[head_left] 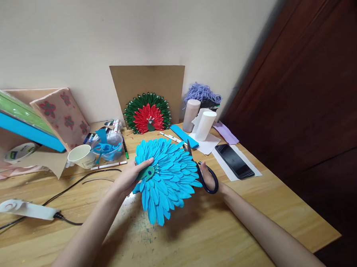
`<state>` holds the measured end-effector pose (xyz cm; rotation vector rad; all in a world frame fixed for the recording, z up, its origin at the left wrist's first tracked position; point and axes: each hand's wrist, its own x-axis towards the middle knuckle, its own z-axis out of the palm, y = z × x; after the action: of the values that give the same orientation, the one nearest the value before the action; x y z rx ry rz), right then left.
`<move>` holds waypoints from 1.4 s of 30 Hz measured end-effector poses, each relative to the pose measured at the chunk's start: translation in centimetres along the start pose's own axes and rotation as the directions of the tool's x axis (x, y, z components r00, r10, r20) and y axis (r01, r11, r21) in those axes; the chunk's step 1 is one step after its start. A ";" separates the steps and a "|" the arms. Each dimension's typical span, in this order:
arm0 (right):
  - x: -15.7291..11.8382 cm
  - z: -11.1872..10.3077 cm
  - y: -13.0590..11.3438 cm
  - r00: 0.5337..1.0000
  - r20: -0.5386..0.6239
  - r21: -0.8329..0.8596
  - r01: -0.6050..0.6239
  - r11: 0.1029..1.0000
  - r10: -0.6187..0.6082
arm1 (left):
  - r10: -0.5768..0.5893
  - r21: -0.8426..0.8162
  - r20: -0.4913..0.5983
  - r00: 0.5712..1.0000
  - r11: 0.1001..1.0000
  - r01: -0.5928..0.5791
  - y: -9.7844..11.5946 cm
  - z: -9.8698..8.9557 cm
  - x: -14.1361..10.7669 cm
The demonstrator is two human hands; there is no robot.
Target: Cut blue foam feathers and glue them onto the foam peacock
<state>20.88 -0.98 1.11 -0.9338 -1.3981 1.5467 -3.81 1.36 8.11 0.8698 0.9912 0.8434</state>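
My left hand (132, 176) grips a blue paper peacock (168, 174) by its green body, thumb on top, and holds it above the table. Layered blue petal-shaped feathers fan out to the right of that body. In my right hand (208, 177) is a pair of dark-handled scissors (213, 183), fingers through the handle loops. The blades point up and away, apart at the tips, by the upper right rim of the feathers. Whether a feather lies between the blades I cannot tell. Part of my right hand is hidden behind the handles.
A red and green peacock (149, 115) leans on brown cardboard (148, 77) at the back. At left are a glue gun (29, 210) with its cord, a paper cup (81, 156) and a bowl of blue scraps (111, 149). A phone (234, 161) and paper rolls (206, 126) are at right.
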 end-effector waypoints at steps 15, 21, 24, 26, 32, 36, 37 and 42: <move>-0.1 -0.1 1.1 1.000 -0.006 -0.106 -0.022 0.994 0.021 | -0.063 0.070 0.011 0.998 0.996 0.062 0.2 0.0 -0.3; -0.3 0.1 1.0 0.974 0.106 -0.021 -0.199 0.980 0.200 | -0.008 0.146 -0.075 0.997 0.989 0.019 0.8 -0.5 -0.4; -0.2 0.0 1.3 0.981 0.052 -0.055 -0.185 0.981 0.188 | -0.008 0.150 -0.062 0.998 0.988 0.017 0.8 -0.3 -0.5; -0.1 -0.1 1.5 0.987 0.014 -0.095 -0.160 0.983 0.162 | -0.013 0.152 -0.057 0.998 0.988 0.022 0.8 -0.1 -0.5; 0.0 0.4 0.9 0.999 0.005 -0.145 -0.053 0.988 0.054 | -0.021 0.132 -0.085 0.996 0.991 0.033 0.9 0.2 -0.6; -0.3 1.1 0.0 1.000 -0.006 -0.162 -0.022 0.987 0.021 | -0.036 0.110 -0.071 0.997 0.993 0.043 1.0 0.1 -0.4; -0.3 1.2 -0.1 1.000 -0.003 -0.158 -0.021 0.987 0.021 | -0.040 0.109 -0.068 0.997 0.993 0.047 1.0 0.0 -0.4; -0.3 1.1 0.5 0.994 -0.031 -0.142 -0.109 0.984 0.106 | -0.059 0.105 -0.076 0.995 0.992 0.067 1.2 -0.4 -0.3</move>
<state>19.91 -1.74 0.73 -1.1271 -1.4785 1.5249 -4.54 1.67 9.13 0.8998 1.1303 0.7776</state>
